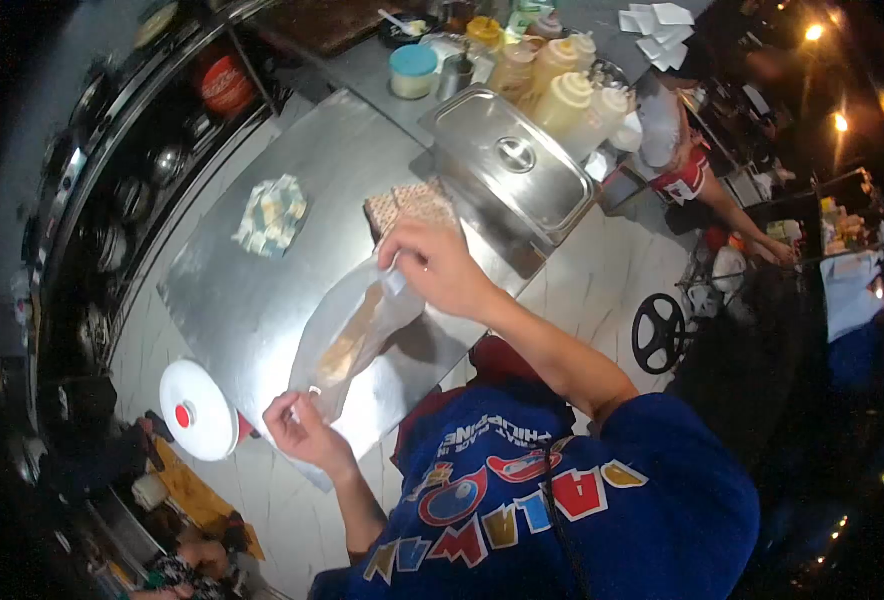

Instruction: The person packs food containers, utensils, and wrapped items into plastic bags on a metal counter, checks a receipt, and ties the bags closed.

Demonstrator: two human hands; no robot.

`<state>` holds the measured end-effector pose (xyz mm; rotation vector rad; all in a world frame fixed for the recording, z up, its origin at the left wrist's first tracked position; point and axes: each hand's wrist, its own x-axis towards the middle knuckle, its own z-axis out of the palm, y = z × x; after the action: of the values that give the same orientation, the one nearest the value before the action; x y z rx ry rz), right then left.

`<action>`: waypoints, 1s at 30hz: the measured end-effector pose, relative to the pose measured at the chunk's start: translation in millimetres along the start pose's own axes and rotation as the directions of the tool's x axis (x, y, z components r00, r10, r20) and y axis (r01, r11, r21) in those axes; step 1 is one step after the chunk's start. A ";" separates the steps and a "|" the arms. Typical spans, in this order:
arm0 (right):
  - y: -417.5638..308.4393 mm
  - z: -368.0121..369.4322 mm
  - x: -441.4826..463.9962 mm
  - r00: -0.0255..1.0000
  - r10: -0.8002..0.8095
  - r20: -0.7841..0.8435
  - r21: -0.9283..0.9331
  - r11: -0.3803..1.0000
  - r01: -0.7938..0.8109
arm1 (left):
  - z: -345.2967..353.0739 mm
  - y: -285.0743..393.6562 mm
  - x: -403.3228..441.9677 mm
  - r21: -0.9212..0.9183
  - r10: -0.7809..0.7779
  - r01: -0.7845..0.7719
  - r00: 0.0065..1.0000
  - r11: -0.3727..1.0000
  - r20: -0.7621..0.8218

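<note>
- Above the brushed grey steel table (pixel 337 155), we hold a translucent whitish plastic bag (pixel 337 312) stretched at a slant between our two bare hands.
- The bag looks thin, soft and wrinkled, longer than it is wide, gathered into creases at its upper end and narrowing toward its lower one. A tan, yellowish patch shows through its middle; we cannot tell what makes it.
- Our right hand (pixel 432 265) has its thumb and fingers pressed together on the gathered upper end of the bag.
- Our left hand (pixel 302 428) is at the lower end, near the table's edge, thumb and fingers curled and pinching the plastic.
- Just beyond our right hand lies a brown, speckled, flat patterned piece (pixel 417 203); its material is unclear to us.
- Well apart from the bag, toward the table's far left part, sits a crumpled cloth-like bundle (pixel 274 215) in pale green, white and yellow checks.
- Beyond the patterned piece, to our right, stands a rectangular steel pan with a shiny lid (pixel 512 155), pale squeeze bottles (pixel 565 100) close behind it.
- Beside the table, on our left, we see a round white lid with a red knob (pixel 199 410).
</note>
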<state>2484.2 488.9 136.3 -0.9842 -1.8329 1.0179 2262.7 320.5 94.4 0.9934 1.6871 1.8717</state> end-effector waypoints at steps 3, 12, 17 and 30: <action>-23.4 -47.8 -20.4 0.994 -0.106 0.039 -0.040 0.993 0.108 | 6.0 14.1 1.0 0.126 0.009 -0.005 0.999 0.992 -0.037; 103.1 -420.7 -53.8 0.802 0.086 -0.591 -0.120 0.974 -0.192 | 18.2 54.0 -3.6 0.694 -0.056 0.042 0.998 0.719 -0.003; 262.6 -521.4 -50.6 0.848 0.124 -0.515 -0.365 0.864 -0.347 | 53.8 93.6 -2.8 0.788 0.291 -0.111 0.952 0.605 -0.090; 310.6 -539.5 -14.8 0.767 0.106 -0.633 0.105 0.993 -0.050 | 139.4 130.1 -0.4 0.772 0.452 -0.285 0.892 0.568 -0.003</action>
<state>3047.6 738.0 45.0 -1.1848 -1.1767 0.6720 2385.8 391.4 221.5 1.6299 2.6759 1.4844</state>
